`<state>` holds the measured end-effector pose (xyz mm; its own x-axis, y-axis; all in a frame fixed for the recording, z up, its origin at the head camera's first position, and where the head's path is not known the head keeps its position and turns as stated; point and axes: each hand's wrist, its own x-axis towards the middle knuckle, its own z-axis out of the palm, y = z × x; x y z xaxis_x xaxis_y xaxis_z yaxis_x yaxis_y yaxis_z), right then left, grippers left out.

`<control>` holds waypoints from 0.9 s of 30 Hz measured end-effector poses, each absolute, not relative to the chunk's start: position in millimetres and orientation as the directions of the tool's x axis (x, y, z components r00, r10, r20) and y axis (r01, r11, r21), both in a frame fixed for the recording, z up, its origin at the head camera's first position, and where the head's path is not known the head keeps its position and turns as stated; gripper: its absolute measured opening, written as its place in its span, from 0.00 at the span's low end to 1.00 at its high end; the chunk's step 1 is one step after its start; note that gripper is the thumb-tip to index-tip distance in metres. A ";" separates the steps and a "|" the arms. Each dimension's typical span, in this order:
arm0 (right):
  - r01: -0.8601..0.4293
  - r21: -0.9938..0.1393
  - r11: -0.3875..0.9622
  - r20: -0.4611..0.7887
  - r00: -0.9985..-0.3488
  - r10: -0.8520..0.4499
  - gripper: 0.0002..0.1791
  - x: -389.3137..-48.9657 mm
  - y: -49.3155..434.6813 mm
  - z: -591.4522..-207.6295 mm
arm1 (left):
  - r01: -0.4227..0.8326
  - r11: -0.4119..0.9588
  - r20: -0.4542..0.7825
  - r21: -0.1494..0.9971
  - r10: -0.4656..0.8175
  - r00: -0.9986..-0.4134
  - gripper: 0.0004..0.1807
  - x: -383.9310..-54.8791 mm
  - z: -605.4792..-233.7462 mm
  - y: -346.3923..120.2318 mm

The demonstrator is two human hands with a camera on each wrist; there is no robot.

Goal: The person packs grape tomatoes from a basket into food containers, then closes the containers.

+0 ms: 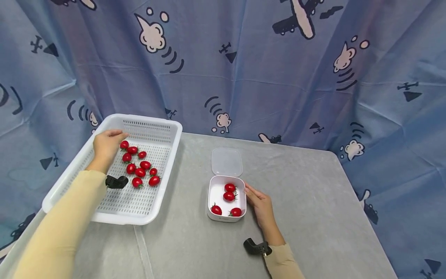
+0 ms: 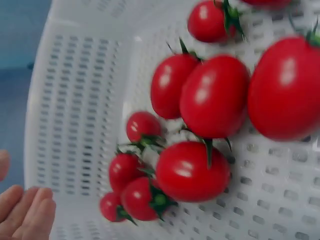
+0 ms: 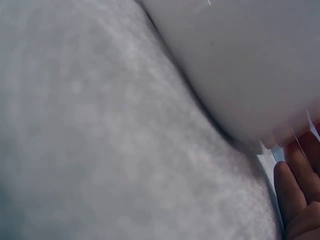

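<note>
Over the left part of a white perforated basket (image 1: 170,155) is my left hand (image 1: 106,147), its fingertips close to the cherry tomatoes (image 1: 140,172). In the left wrist view its fingers (image 2: 37,215) and thumb stand apart, with no tomato visible between them. Several red tomatoes (image 2: 215,95) with green stems lie on the basket floor. A small white box (image 1: 224,219) holds several more cherry tomatoes (image 1: 229,196). My right hand (image 1: 263,207) touches the box's right side with extended fingers; the right wrist view shows fingers (image 3: 290,192) beside the box wall (image 3: 240,65).
The box's translucent lid (image 1: 226,162) lies folded back behind it. A grey cloth (image 1: 306,217) covers the table, and a patterned blue curtain (image 1: 244,77) hangs along the back edge. A dark wrist camera (image 1: 257,247) sits on the right wrist.
</note>
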<state>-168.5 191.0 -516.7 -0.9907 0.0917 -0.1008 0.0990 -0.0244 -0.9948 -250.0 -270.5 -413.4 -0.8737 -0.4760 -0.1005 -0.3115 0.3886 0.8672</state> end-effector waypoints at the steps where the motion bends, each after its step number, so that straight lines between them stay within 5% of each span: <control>1: 0.097 -0.995 -0.026 -0.099 -0.991 0.093 0.22 -168.7 191.1 -516.9 | -0.320 0.372 -0.112 0.871 -0.485 -0.867 0.28 -252.3 -415.2 -271.2; 27: 0.099 -0.993 -0.059 -0.105 -0.990 0.092 0.22 -169.5 192.4 -519.4 | -0.402 0.246 -0.177 0.882 -0.618 -0.766 0.27 -271.9 -452.3 -272.5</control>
<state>-169.5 192.4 -519.4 -0.9902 0.0922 -0.1046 0.0995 -0.0587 -0.9933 -271.9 -272.5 -452.3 -0.7662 -0.6178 -0.1767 -0.4020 0.2463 0.8819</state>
